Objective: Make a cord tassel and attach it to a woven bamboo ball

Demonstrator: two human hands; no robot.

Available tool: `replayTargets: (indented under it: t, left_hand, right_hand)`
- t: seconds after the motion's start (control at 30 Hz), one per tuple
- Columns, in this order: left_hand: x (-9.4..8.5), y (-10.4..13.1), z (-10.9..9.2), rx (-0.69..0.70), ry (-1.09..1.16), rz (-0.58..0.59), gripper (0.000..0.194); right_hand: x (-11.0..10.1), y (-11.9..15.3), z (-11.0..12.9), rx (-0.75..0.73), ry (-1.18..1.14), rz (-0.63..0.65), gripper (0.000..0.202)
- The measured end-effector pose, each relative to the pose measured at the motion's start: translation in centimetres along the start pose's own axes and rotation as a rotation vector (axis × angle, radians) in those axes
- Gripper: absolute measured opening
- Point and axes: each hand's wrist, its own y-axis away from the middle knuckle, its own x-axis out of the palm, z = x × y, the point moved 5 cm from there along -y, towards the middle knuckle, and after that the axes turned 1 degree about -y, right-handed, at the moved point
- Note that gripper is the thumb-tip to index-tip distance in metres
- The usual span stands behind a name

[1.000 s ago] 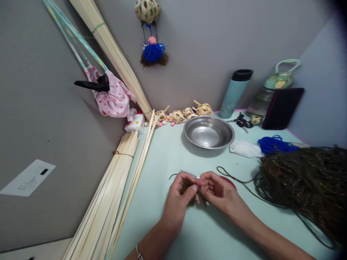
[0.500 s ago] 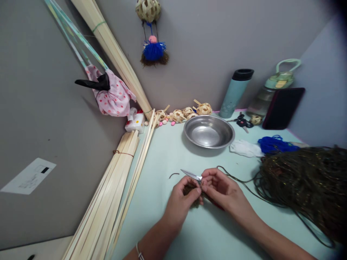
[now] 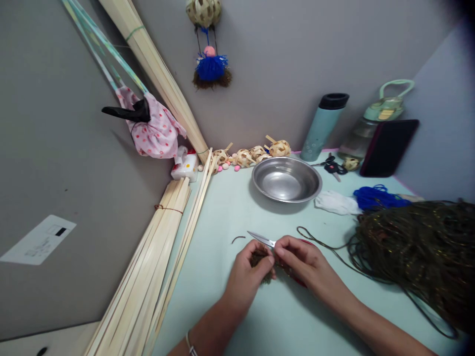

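Observation:
My left hand (image 3: pixel 247 274) is closed round a small bundle of dark olive-brown yarn (image 3: pixel 265 281), its cut ends poking out below the thumb. Right beside it, my right hand (image 3: pixel 302 259) is in a pinch, fingertips close to the left thumb. Dark strands show under its fingers, though the pinched bit is mostly hidden. Scissors (image 3: pixel 261 239) lie on the table beneath my right hand, blades pointing left; parts of the red handles show around the hand. Left of the blades lies a short cut piece of yarn (image 3: pixel 238 238).
A big heap of dark yarn (image 3: pixel 415 247) fills the right side, with a loose strand trailing toward my right hand. Behind are a metal bowl (image 3: pixel 287 180), white yarn (image 3: pixel 337 202), blue yarn (image 3: pixel 378 197), a tumbler (image 3: pixel 322 128) and a phone (image 3: pixel 389 148). Bamboo strips (image 3: pixel 148 262) lean left.
The right hand's fingers have drawn together into a tighter pinch and dipped slightly, showing more of the red handle. The left hand keeps its hold on the bundle.

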Motion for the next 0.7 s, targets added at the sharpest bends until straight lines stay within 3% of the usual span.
replayTargets:
  t: [0.17, 0.3, 0.43, 0.6, 0.7]
  left_hand:
    - [0.2, 0.0, 0.2, -0.019, -0.007, 0.058, 0.021]
    - [0.5, 0.0, 0.2, -0.027, 0.017, 0.12, 0.026]
    - [0.1, 0.0, 0.2, 0.005, 0.123, 0.049, 0.031]
    - [-0.4, -0.1, 0.1, 0.065, 0.176, -0.006, 0.028]
    - [-0.4, 0.0, 0.1, 0.065, 0.165, -0.022, 0.028]
  right_hand:
    - [-0.2, 0.1, 1.4, -0.074, 0.01, -0.045, 0.032]
    - [-0.7, 0.2, 1.1, -0.081, 0.107, -0.092, 0.033]
    - [-1.0, 0.2, 0.3, -0.058, 0.124, -0.09, 0.034]
    - [0.1, -0.1, -0.1, -0.015, 0.045, 0.054, 0.035]
    - [0.4, -0.2, 0.1, -0.009, -0.006, 0.034, 0.036]
